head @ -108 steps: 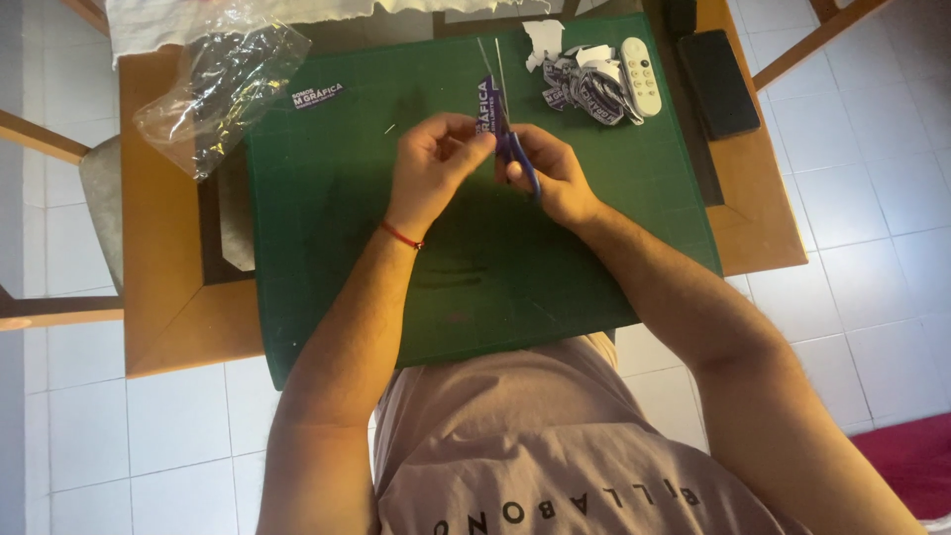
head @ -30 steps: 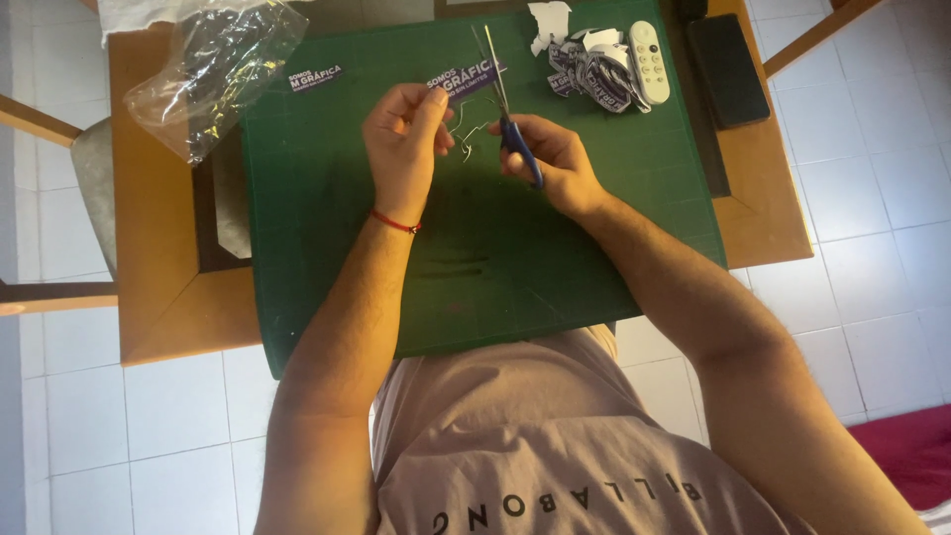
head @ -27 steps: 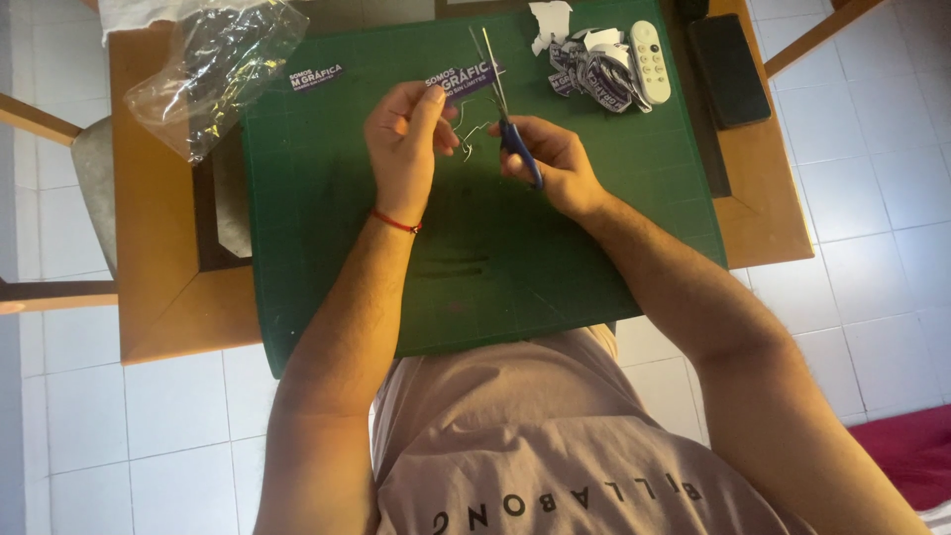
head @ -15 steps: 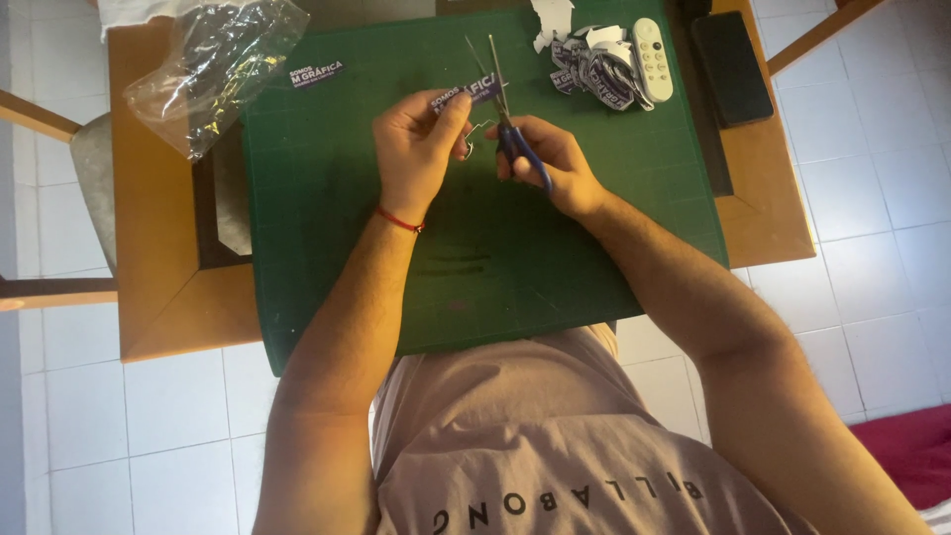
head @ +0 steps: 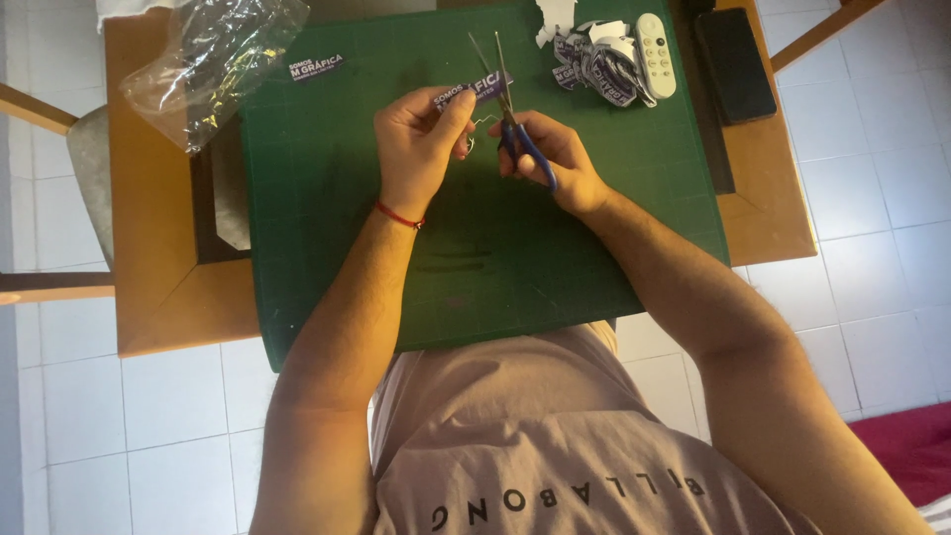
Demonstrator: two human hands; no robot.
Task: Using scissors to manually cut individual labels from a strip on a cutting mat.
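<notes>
- A small purple printed sticker [head: 474, 95] is being held up above the green cutting mat [head: 337, 198], near the mat's far edge and about midway across it.
- The left hand [head: 421, 144] is pinching the sticker's left end between thumb and fingertips, clenched on it; a red string is sitting around that wrist.
- The right hand [head: 547, 159] is gripping blue-handled scissors [head: 507, 99], fingers through the loops, with the blades standing parted and crossing the sticker's right end.
- A thin curl of trimmed strip is hanging between the two hands; what it is attached to is too small to tell.
- Another purple sticker [head: 316, 67] is lying flat on the mat, well to the left.
- A heap of cut stickers and white backing scraps [head: 592, 61] is lying at the mat's far right, just beside a white remote [head: 655, 41].
- A black phone [head: 734, 61] is resting on the wooden table [head: 149, 228] right of the mat.
- A crumpled clear plastic bag [head: 213, 61] is overlapping the mat's far-left corner.
</notes>
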